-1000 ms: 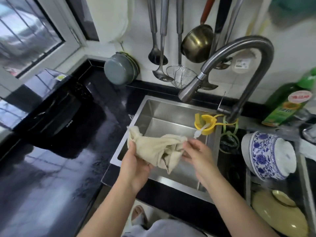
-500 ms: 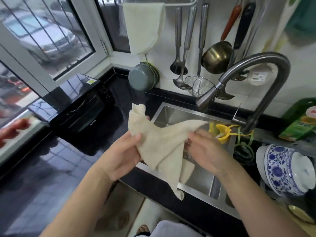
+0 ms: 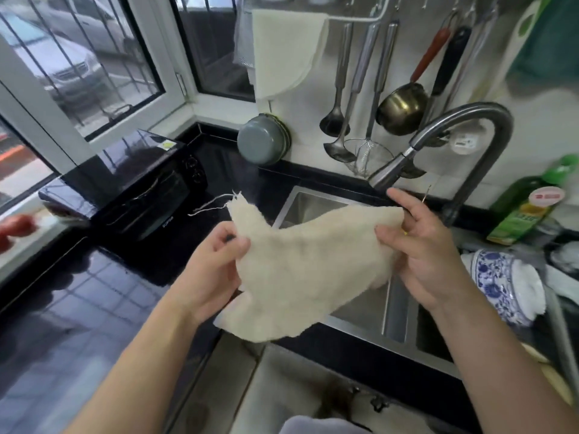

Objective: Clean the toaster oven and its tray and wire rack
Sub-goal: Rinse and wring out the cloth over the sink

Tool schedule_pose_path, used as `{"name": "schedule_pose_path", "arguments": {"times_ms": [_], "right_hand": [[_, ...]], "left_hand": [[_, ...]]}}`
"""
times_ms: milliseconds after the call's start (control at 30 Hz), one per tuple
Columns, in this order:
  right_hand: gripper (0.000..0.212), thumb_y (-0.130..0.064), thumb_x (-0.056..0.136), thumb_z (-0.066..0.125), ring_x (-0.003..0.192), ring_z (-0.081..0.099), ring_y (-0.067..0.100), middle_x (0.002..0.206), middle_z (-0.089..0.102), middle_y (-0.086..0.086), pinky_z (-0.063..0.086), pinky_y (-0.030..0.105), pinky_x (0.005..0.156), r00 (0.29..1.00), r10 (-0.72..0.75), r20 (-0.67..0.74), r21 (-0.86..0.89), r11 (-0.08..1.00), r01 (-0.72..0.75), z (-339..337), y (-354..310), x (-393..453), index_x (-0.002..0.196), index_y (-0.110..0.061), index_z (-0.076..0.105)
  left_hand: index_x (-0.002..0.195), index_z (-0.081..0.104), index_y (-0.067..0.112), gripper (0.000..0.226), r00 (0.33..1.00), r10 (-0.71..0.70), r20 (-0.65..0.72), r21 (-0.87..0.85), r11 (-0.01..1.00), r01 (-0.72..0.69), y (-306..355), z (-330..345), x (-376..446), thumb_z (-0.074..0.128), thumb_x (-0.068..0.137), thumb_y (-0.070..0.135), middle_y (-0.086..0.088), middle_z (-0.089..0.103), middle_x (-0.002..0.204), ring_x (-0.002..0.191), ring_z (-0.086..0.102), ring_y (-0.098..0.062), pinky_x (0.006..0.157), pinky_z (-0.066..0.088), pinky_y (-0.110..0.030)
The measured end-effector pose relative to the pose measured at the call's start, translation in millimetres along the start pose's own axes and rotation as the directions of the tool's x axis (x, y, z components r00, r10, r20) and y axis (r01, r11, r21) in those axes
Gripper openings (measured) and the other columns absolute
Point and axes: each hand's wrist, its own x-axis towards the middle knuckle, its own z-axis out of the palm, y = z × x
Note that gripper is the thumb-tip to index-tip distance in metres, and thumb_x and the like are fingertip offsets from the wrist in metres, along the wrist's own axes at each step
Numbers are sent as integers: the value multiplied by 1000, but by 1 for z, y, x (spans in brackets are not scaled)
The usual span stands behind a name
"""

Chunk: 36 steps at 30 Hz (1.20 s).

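The left hand (image 3: 216,267) and right hand (image 3: 426,245) each pinch an edge of the cloth (image 3: 310,270), holding it spread above the sink (image 3: 316,198). The toaster oven (image 3: 138,198) sits on the counter (image 3: 78,296) to the left. It is best to fold the cloth into a flat pad before wiping.

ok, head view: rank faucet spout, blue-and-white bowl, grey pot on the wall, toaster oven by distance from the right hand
From the right hand:
1. Faucet spout, just above it.
2. Blue-and-white bowl, to its right.
3. Grey pot, up-left on the wall.
4. Toaster oven, far left on the counter.

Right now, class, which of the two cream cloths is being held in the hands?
The cloth spread over the sink, gripped by left hand and right hand; the other cloth hangs on the wall rail.
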Motion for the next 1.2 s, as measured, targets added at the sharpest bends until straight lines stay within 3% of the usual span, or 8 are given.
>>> {"name": "schedule_pose_path", "arguments": {"times_ms": [167, 333, 433, 567, 633, 733, 867, 1200], "right_hand": [[57, 2, 87, 70, 118, 61, 9, 127, 64, -12, 54, 36, 95, 979, -49, -197, -410, 911, -37, 8, 28, -53, 121, -43, 66], [55, -8, 85, 74, 102, 65, -3, 119, 63, -25, 57, 19, 76, 933, -148, -328, -551, 832, -61, -2, 34, -76, 116, -52, 64], [53, -5, 85, 70, 115, 61, 8, 125, 63, -14, 54, 36, 96, 898, -109, -426, -540, 827, -156, -24, 52, -33, 120, -44, 63], [44, -12, 94, 62, 119, 57, 25, 135, 55, 6, 48, 39, 101, 840, -43, -541, -690, 593, -414, -67, 115, 9, 136, -19, 56], [41, -19, 98, 57, 124, 53, 31, 141, 45, 10, 44, 40, 102, 832, -64, -551, -800, 325, -504, -79, 161, -9, 138, -16, 53], [49, -30, 101, 49, 141, 33, 30, 154, 31, 7, 33, 43, 115, 966, 84, -246, -963, 93, -253, -69, 233, -70, 148, -21, 41], [66, -53, 102, 27, 154, -5, 33, 168, -2, 5, 0, 50, 124, 955, 296, 8, -979, -191, 67, -70, 273, -111, 160, -26, 12], [78, -68, 97, 17, 154, 2, 35, 167, 10, 13, 10, 54, 120, 927, 327, -183, -950, -302, -81, -109, 240, -164, 158, -21, 26]], "left_hand": [[119, 59, 18, 43, 995, -82, -61, 161, 983, 91, -18, -27, -34, 71, 85, -5, -9, 73, 106, 89, 74, -27, 66, 63, -39], [111, 66, 16, 42, 998, -66, 24, 178, 982, 61, -9, -37, -34, 90, 77, 9, -10, 66, 103, 90, 71, -25, 70, 62, -36], [102, 70, 25, 34, 995, -11, -95, 329, 944, 41, -27, -37, 5, 79, 84, -2, 3, 57, 92, 81, 61, -12, 76, 57, -27], [121, 64, 27, 26, 919, 289, -267, 944, 268, 190, -101, -48, 45, 70, 96, 19, 3, 49, 122, 110, 52, -19, 94, 44, -31], [136, 63, 12, 39, 985, 147, -92, 994, 65, 84, -161, -55, 36, 66, 98, 19, -14, 51, 138, 128, 48, -35, 107, 41, -39], [155, 48, 12, 55, 989, -129, 69, 981, -173, -91, -238, -69, -2, 55, 105, 34, -29, 37, 160, 148, 33, -50, 121, 32, -55], [166, 17, 31, 66, 985, -170, 20, 944, -322, -75, -267, -93, -14, 20, 106, 60, -19, 7, 172, 159, 8, -43, 126, 16, -56], [166, -1, 40, 65, 907, -347, 240, 818, -430, -382, -282, -67, 15, 10, 107, 66, -10, -5, 174, 159, -10, -38, 124, -5, -63]]}}
